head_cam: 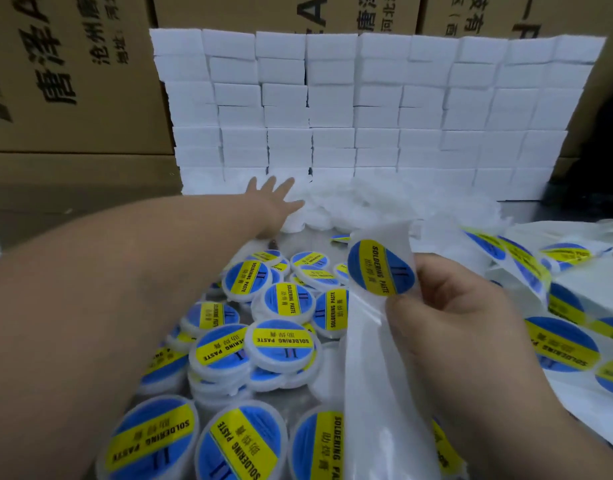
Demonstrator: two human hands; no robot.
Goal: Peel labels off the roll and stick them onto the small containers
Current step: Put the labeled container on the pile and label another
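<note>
My left hand (275, 202) stretches far forward with spread, straight fingers over a heap of plain white containers (336, 206) at the foot of the white box wall. My right hand (447, 306) pinches the white backing strip (371, 368), with a round blue and yellow "SOLDERING PASTE" label (379, 266) on the strip just above the thumb. Several labelled round containers (284, 342) lie piled in the middle and near foreground. More of the label strip (561, 342) with several labels lies loose at the right.
A wall of stacked small white boxes (367, 112) stands behind the heap. Brown cardboard cartons (73, 81) with printed characters rise at the left and back. The grey table surface (308, 235) shows between the heap and the labelled pile.
</note>
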